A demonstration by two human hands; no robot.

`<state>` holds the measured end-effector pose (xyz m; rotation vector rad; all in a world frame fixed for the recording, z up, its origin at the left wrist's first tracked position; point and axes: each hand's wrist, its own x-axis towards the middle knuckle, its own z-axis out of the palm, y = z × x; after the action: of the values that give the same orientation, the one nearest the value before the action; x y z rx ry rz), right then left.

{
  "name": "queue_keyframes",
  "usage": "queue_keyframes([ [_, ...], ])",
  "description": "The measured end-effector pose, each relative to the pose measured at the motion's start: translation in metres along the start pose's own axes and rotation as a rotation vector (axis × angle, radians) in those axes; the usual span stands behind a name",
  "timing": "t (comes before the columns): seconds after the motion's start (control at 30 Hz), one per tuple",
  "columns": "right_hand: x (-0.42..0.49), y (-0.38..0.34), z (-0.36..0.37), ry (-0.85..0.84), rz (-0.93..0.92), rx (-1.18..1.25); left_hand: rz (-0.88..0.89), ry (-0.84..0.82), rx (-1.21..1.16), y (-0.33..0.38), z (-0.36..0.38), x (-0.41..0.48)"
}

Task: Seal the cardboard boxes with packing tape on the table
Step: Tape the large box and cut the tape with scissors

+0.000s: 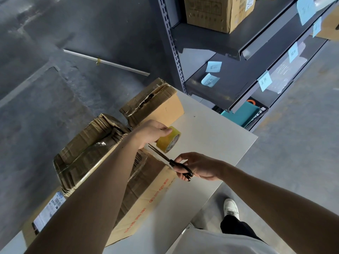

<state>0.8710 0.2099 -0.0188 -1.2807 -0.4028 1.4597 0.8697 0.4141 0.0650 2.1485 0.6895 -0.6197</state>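
**A:** Which step are we on?

**B:** Cutting, I'd judge. The big box (146,195) sits at eight o'clock on the bench (211,136), with the small box (156,105) at twelve. My left hand (152,132) grips the tape roll (169,139) above the big box's far corner. The scissors (170,160) point at the roll, pinched in my right hand (198,166) at four o'clock.

**A:** And next?

**B:** Probably snip close to the roll, though I can't make out the strip
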Motion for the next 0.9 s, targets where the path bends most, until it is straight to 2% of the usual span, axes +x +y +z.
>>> queue_keyframes([
  [0.6,0.0006,-0.0006,-0.0020,0.037,0.023,-0.050,0.017,0.024,-0.028,-0.0072,0.0041,-0.0038],
  [0.9,0.0034,-0.0005,0.0063,-0.006,0.048,0.045,0.061,0.048,-0.061,-0.0035,0.0049,-0.0061],
])
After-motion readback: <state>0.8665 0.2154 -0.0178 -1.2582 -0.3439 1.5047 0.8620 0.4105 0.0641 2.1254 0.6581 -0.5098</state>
